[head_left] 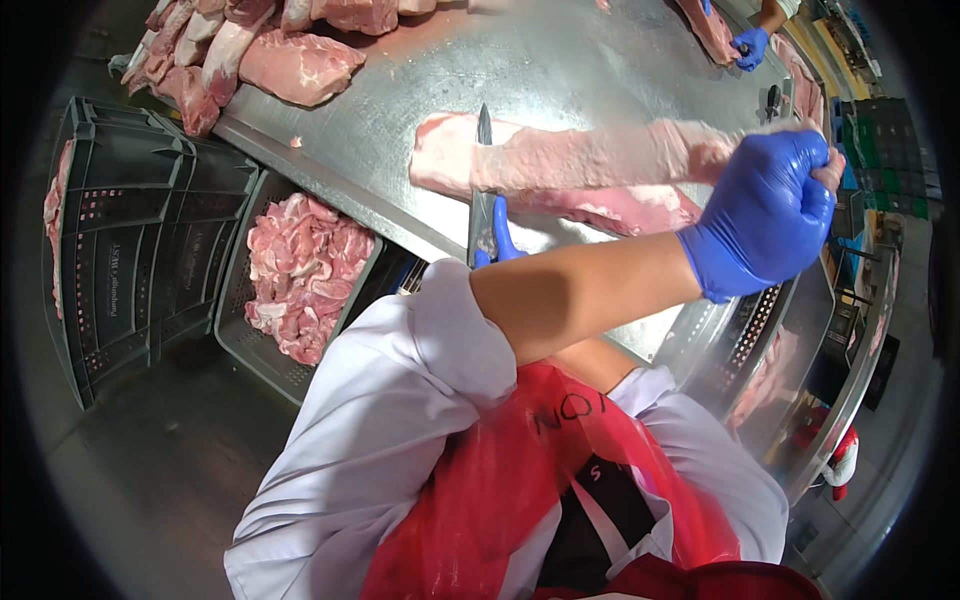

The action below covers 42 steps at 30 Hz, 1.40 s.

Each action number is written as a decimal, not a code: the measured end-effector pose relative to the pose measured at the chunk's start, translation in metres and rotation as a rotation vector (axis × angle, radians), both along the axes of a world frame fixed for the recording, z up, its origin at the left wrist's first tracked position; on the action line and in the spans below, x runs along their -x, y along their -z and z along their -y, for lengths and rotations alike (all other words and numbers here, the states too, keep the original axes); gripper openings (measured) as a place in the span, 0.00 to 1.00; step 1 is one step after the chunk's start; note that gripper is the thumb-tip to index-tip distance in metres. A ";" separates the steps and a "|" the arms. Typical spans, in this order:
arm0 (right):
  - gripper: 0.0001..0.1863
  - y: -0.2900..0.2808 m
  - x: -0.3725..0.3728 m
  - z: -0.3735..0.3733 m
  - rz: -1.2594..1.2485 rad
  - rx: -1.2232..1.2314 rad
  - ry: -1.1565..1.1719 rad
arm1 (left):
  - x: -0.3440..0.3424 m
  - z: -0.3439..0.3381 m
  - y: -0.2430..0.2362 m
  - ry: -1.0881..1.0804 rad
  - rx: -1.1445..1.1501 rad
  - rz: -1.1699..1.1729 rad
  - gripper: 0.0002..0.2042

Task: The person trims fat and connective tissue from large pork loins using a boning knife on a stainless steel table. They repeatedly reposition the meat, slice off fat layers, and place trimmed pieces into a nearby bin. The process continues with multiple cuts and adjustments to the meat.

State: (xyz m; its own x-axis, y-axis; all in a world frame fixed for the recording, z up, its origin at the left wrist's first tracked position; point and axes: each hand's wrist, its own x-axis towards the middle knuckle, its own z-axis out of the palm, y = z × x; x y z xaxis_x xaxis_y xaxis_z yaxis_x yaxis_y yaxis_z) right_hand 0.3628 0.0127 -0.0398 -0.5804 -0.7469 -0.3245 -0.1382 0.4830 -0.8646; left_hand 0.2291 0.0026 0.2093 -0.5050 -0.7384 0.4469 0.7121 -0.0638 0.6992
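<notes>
Fingers of the left hand (765, 215) are clenched on the end of a pale strip (610, 160); by the right hand (503, 238) — partly hidden beneath the left forearm (590, 290) — a knife (482, 215) is held across the meat (640, 205), laid on the steel table (420, 85).

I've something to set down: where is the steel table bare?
Bare steel table shows between the meat pile and the knife, and beyond the meat strip. Crowded: around the strip, which the left hand clutches, with the right hand at the knife.
</notes>
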 end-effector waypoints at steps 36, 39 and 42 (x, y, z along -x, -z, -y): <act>0.43 -0.056 0.072 -0.311 0.051 0.057 0.303 | 0.084 -0.113 -0.223 0.760 1.201 0.312 0.14; 0.44 -0.063 0.083 -0.320 0.141 0.152 0.374 | 0.094 -0.153 -0.211 0.818 1.339 0.237 0.18; 0.43 -0.040 0.091 -0.324 0.142 0.315 0.431 | 0.106 -0.170 -0.182 0.867 1.433 0.178 0.23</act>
State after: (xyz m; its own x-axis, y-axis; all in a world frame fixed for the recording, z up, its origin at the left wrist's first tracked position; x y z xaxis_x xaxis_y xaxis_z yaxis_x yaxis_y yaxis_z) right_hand 0.2714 0.3366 -0.0002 -0.8219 -0.5250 -0.2210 0.1433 0.1849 -0.9723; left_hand 0.1234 0.1722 0.3915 -0.6300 0.6874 0.3613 0.7218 0.3467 0.5990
